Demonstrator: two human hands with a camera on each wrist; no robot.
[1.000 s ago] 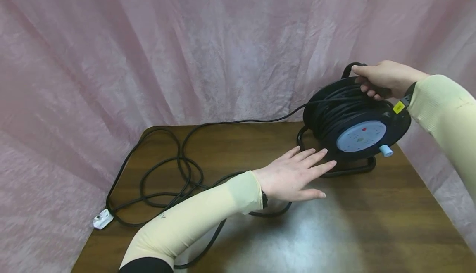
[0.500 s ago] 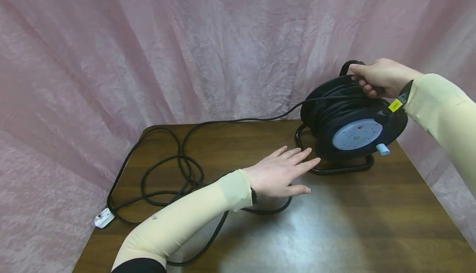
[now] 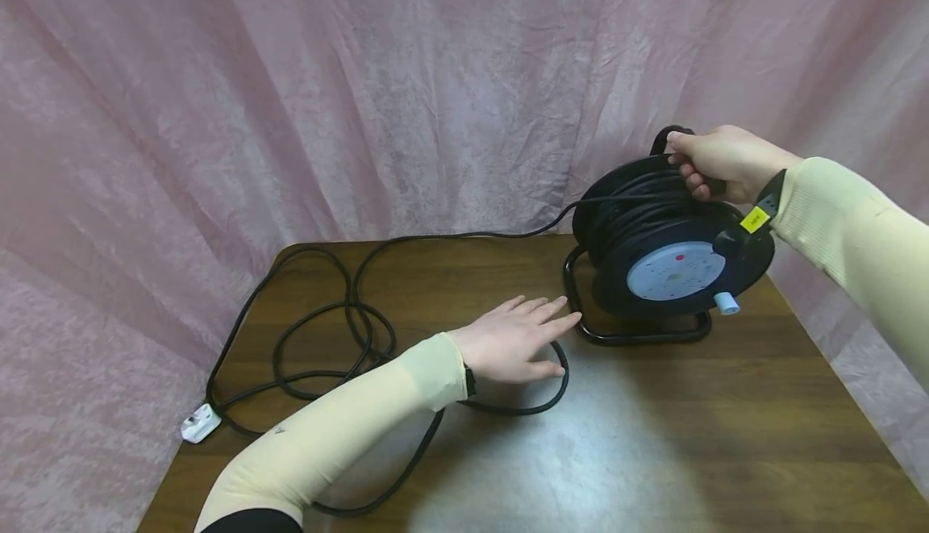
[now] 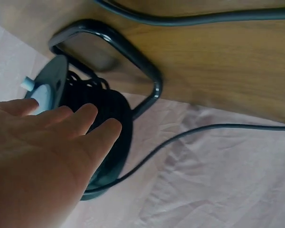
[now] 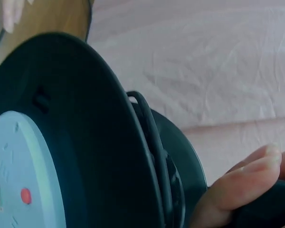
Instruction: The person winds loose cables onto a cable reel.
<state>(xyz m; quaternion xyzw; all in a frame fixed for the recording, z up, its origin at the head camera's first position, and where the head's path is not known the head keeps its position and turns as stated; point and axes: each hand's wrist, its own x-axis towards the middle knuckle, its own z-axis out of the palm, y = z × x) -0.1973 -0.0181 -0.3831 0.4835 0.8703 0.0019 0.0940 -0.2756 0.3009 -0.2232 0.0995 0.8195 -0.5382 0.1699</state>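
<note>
A black cable reel [image 3: 624, 226] with a pale blue socket face [image 3: 675, 271] stands at the table's back right on its tubular frame [image 3: 639, 339]. My right hand [image 3: 729, 162] grips the black handle [image 3: 664, 138] at its top; the right wrist view shows the thumb [image 5: 249, 183] against that handle. My left hand [image 3: 511, 339], fingers straight and spread, holds nothing; it is over the table just left of the frame. Black cable [image 3: 464, 235] runs leftward off the drum into loose loops, partly hidden under the left forearm. A white plug [image 3: 200, 423] lies at the left edge.
The wooden table [image 3: 726, 436] reaches back to a pink curtain [image 3: 450, 97] hanging behind and at both sides. A small pale blue knob [image 3: 726, 303] sticks out of the reel's front. One cable loop [image 3: 555, 396] lies in front of the frame.
The reel has shifted left with my right hand on its handle. My left hand has moved left too, its fingers still straight. The plug and the left loops have hardly moved.
</note>
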